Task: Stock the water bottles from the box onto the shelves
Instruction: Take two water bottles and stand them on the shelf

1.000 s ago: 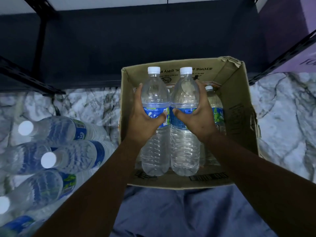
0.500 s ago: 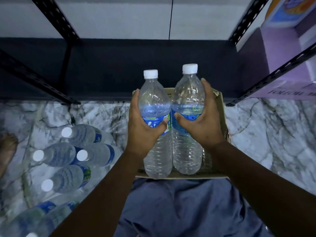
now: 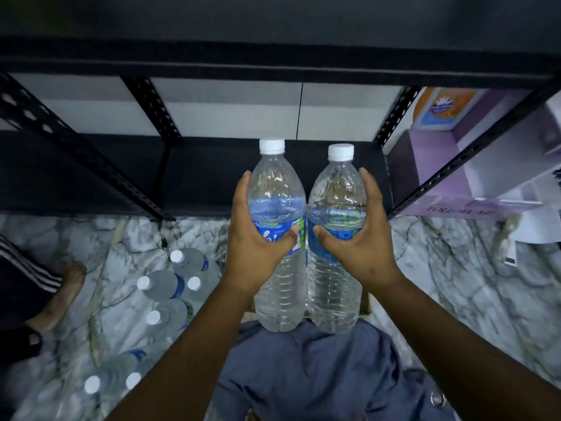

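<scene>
Fingers (image 3: 243,189) of both hands wrap one clear plastic water bottle each | left hand (image 3: 258,247) holds left bottle (image 3: 277,208), right hand (image 3: 358,244) right bottle (image 3: 337,205) | upright at centre frame, likely for standing on black metal shelf (image 3: 212,177)

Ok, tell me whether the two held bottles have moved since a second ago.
Yes. The two bottles, gripped by the left hand and right hand, have risen out of the box and now sit against the black shelf.
</scene>
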Available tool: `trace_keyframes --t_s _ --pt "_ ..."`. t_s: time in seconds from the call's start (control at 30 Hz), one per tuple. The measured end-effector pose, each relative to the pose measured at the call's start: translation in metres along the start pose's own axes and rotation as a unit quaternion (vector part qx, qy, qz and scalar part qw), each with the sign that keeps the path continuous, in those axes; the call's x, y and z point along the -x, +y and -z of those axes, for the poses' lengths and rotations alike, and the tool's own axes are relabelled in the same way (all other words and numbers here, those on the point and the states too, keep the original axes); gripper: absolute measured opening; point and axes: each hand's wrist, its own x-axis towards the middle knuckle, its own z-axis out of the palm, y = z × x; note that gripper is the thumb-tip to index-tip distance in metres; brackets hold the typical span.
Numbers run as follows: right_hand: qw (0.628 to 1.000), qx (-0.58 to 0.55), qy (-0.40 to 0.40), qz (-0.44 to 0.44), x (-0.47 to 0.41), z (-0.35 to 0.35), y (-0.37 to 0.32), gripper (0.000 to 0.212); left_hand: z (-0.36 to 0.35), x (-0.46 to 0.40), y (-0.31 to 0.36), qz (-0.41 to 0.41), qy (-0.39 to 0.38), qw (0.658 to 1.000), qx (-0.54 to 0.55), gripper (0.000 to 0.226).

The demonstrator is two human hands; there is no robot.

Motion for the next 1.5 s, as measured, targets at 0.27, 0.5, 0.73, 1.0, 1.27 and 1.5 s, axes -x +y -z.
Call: trace_keyframes --t_s 0.27,0.5,0.73,1.0,1.27,1.5 --pt "1.000 0.017 0.000 0.023 0.006 0.045 -0.088 0.103 0.029 0.017 0.092 -0.012 -0.002 1.000 -0.006 0.106" --pt "1.000 0.008 -0.010 0.027 0.007 0.089 -0.166 0.103 0.054 0.031 0.175 -0.029 -0.005 1.000 0.007 0.104" --pt "0.998 0.009 0.008 0.055 0.003 0.130 -0.234 0.104 0.073 0.043 0.254 -0.057 0.011 0.998 0.003 0.103" --pt "0.996 -0.008 0.012 0.091 0.000 0.180 -0.310 0.102 0.083 0.054 0.340 -0.090 0.031 0.995 0.005 0.106" --pt "0.991 -0.004 0.019 0.132 -0.004 0.227 -0.377 0.104 0.097 0.065 0.422 -0.142 0.061 0.988 0.000 0.106" --pt "0.987 -0.010 0.026 0.158 -0.014 0.250 -0.434 0.102 0.115 0.059 0.478 -0.175 0.068 0.982 -0.007 0.104"
